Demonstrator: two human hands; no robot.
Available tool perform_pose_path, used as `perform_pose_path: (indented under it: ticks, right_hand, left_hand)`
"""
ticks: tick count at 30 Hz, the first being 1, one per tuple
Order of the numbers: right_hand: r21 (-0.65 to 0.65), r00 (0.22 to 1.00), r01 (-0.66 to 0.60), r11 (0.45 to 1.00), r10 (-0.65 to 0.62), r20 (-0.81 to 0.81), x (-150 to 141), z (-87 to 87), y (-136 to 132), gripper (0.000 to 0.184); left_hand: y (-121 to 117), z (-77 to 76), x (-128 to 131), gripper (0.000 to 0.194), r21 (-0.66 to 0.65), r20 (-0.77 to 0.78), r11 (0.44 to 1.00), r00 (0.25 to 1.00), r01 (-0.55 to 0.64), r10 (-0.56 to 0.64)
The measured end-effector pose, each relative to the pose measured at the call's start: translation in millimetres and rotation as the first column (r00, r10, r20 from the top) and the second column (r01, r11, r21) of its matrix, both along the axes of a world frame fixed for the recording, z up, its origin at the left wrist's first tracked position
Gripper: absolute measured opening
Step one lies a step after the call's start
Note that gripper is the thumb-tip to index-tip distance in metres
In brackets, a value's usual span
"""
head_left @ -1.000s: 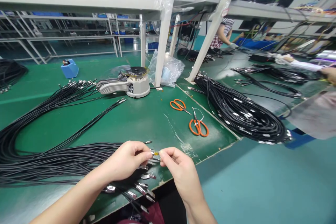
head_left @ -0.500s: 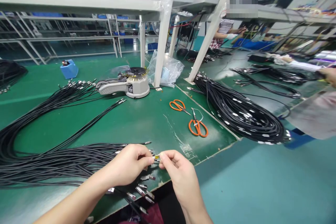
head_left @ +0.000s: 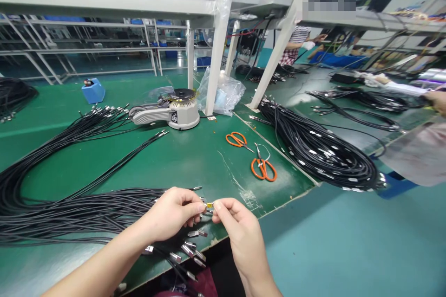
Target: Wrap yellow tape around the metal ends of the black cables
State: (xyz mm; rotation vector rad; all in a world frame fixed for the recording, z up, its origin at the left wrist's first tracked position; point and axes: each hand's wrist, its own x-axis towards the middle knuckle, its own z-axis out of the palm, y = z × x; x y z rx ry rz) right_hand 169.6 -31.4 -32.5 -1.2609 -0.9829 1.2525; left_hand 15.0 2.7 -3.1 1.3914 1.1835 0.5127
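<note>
Near the table's front edge, my left hand (head_left: 176,211) and my right hand (head_left: 239,222) face each other, thumbs and fingers pinched. Between their fingertips shows a small cable end with yellow tape (head_left: 209,205) on it. Both hands grip it, one at each side; the fingers hide most of it. Beneath and left of my left hand lies a thick bundle of black cables (head_left: 104,213). Several metal connectors (head_left: 188,249) on cable ends stick out below the hands, some over the table edge.
Two orange-handled scissors (head_left: 264,169) lie right of centre. A round tape dispenser (head_left: 184,118) stands behind, with a plastic bag (head_left: 223,93) beside a white post (head_left: 216,46). A blue holder (head_left: 93,91) is at left. Coiled black cables (head_left: 320,148) lie right; co-workers are beyond.
Both hands stay close together. The yellow-taped piece between the fingertips shows more plainly now, and my left hand has shifted up slightly.
</note>
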Motion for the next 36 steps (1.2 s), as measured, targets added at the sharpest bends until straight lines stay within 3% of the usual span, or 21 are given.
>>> perform_pose_path:
  ticks: [3,6,8,12,15,22,28,36]
  right_hand:
    - [-0.003,1.0,0.007,1.0,-0.007,0.018,1.6,1.8,0.4,0.023]
    - [0.002,0.999,0.03,1.0,-0.03,0.031,1.4,1.1,-0.5,0.023]
    - [0.006,0.999,0.039,0.999,-0.039,0.029,0.3,-0.6,-1.8,0.022]
    - [0.036,1.0,0.015,0.999,-0.015,0.012,-2.8,-3.2,-2.3,0.023]
    - [0.045,1.0,-0.012,0.999,0.011,0.02,-4.7,-0.8,4.3,0.025]
    - [0.021,0.998,-0.058,0.998,0.057,0.039,-12.7,16.2,29.2,0.026]
    - [0.003,0.99,-0.113,0.994,0.112,0.083,-23.2,17.5,36.1,0.026]
    - [-0.007,0.976,-0.159,0.987,0.159,0.152,-19.6,17.3,31.4,0.024]
  left_hand:
    - [-3.8,2.0,3.9,0.026,0.057,-0.037,0.998,0.998,-0.039,0.041]
    - [-9.1,2.4,8.4,0.024,0.29,-0.142,0.955,0.984,-0.066,0.111]
    - [-11.2,0.5,9.9,0.025,0.338,-0.154,0.938,0.979,-0.073,0.132]
    - [-7.7,-7.1,7.6,0.029,-0.051,0.079,0.991,0.989,-0.122,0.126]
    - [-1.3,-9.9,3.6,0.035,-0.139,0.213,0.979,0.961,-0.146,0.173]
    - [7.7,2.0,-11.9,0.036,-0.027,0.202,0.992,0.971,-0.125,0.128]
    - [5.7,2.8,-22.5,0.028,0.109,0.061,0.97,0.975,-0.218,0.212]
    - [2.5,7.2,-28.3,0.023,0.355,-0.133,0.932,0.982,-0.078,0.133]
